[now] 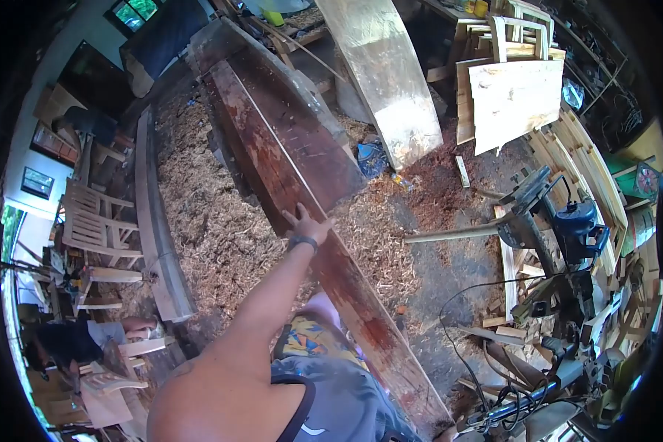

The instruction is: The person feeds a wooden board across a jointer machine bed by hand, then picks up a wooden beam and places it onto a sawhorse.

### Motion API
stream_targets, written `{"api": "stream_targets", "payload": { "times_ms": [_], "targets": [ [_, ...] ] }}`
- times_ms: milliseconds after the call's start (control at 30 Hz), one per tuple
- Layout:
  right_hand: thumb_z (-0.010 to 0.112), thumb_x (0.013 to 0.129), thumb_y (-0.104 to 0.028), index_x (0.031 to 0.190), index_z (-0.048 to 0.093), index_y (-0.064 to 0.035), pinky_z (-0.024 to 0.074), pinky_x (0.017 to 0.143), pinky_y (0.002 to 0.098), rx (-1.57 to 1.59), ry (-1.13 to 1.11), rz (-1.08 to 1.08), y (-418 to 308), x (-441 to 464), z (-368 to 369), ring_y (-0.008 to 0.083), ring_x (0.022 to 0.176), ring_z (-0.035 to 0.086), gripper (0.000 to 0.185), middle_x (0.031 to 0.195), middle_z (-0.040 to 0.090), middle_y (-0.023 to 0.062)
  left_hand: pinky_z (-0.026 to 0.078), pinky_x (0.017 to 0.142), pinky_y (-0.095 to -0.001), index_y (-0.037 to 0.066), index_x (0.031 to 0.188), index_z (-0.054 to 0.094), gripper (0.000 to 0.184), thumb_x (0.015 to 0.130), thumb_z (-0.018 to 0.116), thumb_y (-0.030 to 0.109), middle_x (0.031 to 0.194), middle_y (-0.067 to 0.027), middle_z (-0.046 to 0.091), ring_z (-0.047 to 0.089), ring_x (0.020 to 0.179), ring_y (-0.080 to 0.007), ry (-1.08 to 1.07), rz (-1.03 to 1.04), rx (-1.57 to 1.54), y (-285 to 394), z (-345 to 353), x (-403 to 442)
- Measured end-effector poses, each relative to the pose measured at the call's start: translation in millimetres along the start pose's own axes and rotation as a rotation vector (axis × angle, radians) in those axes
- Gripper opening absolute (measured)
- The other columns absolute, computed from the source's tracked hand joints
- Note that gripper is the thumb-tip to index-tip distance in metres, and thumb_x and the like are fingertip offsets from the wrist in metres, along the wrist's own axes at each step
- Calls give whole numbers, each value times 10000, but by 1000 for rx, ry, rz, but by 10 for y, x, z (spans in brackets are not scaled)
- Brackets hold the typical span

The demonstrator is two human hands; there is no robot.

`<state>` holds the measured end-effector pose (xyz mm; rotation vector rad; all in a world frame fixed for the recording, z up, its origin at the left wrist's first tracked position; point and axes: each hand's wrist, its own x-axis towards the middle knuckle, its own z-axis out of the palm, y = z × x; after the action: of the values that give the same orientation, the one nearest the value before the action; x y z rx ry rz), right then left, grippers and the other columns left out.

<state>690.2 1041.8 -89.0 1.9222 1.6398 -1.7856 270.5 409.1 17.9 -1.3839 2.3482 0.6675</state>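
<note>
A long reddish-brown plank [361,302] runs diagonally from the upper left to the bottom right, past my body. My left hand [307,227], with a dark band on the wrist, rests on the plank's upper edge near mid-length, its fingers spread. At the plank's near end, a small skin-toned patch at the bottom may be my right hand [446,435]; its fingers cannot be made out. Beyond my left hand, the far part of the plank lies alongside a wide dark red board [302,140].
Wood shavings [206,214] cover the floor. A pale slab [387,81] leans at the top. On the right are cut panels [516,99], a blue power tool [576,219] and a trailing cable. Another person [70,345] is at the lower left, near slatted wooden chairs [99,221].
</note>
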Motion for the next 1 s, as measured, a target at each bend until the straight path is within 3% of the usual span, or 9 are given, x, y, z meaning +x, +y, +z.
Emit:
{"api": "stream_targets", "payload": {
  "times_ms": [100, 233, 333, 467, 533, 667, 767, 900, 1000],
  "targets": [
    [541, 929, -615, 1395, 541, -35, 438, 1050, 464, 19, -22, 9, -10, -70, 114, 347, 1221, 558, 745, 1375, 586, 144, 346, 1154, -582, 230, 1628, 87, 1176, 750, 752, 642, 1670, -211, -107, 270, 1422, -591, 4, -8, -22, -3, -91, 217],
    [543, 929, -614, 1402, 539, -42, 435, 1055, 461, 26, -36, 17, 7, -124, 191, 345, 1230, 554, 742, 1386, 583, 139, 347, 1161, -555, 202, 1628, 85, 1179, 756, 734, 658, 1665, -235, -88, 308, 1408, -585, -14, -18, 16, 24, -169, 395],
    [542, 920, -636, 1410, 527, -8, 441, 1053, 473, 102, -93, 76, 20, -122, 256, 362, 1219, 562, 796, 1370, 571, 182, 346, 1160, -553, 185, 1628, 85, 1183, 758, 725, 666, 1663, -243, -78, 311, 1406, -586, -4, 0, 29, 35, -241, 476],
    [545, 929, -632, 1492, 452, -38, 386, 1112, 457, 43, -113, 103, 0, -197, 408, 344, 1322, 486, 823, 1487, 476, 172, 354, 1153, -557, 175, 1627, 86, 1186, 758, 719, 675, 1661, -251, -77, 318, 1401, -589, 14, 8, 41, 50, -309, 708],
    [519, 951, -614, 1511, 425, -46, 375, 1119, 454, 17, -114, 50, 188, 43, 294, 337, 1345, 463, 803, 1506, 454, 167, 331, 1171, -544, 120, 1622, 64, 1238, 751, 723, 702, 1634, -318, -76, 320, 1409, -570, -42, 1, 56, 95, -407, 722],
    [506, 953, -622, 1533, 388, -52, 384, 1105, 466, -26, -71, 77, 65, -136, 526, 344, 1340, 463, 821, 1513, 443, 169, 348, 1159, -545, 104, 1619, 71, 1237, 754, 715, 710, 1628, -333, -66, 346, 1397, -566, -35, 22, 74, 124, -466, 903],
    [559, 883, -707, 1478, 463, -51, 401, 1094, 456, 19, -76, 83, -12, -267, 759, 345, 1277, 523, 891, 1440, 534, 159, 358, 1150, -549, 95, 1617, 80, 1233, 757, 711, 714, 1622, -347, -54, 350, 1398, -560, -16, 27, 111, 167, -551, 1055],
    [540, 881, -724, 1475, 456, -30, 398, 1100, 463, 15, -105, 192, -80, -338, 968, 364, 1285, 518, 917, 1457, 520, 171, 363, 1148, -537, 88, 1615, 84, 1232, 759, 707, 718, 1619, -356, -39, 367, 1395, -545, -27, 32, 106, 271, -712, 1238],
    [533, 889, -716, 1471, 454, -22, 399, 1100, 463, 45, -128, 154, -32, -332, 1116, 367, 1278, 524, 909, 1446, 528, 173, 367, 1148, -527, 86, 1615, 84, 1234, 759, 705, 721, 1617, -361, -34, 374, 1395, -538, -11, 34, 119, 280, -762, 1478]
  ]
}}
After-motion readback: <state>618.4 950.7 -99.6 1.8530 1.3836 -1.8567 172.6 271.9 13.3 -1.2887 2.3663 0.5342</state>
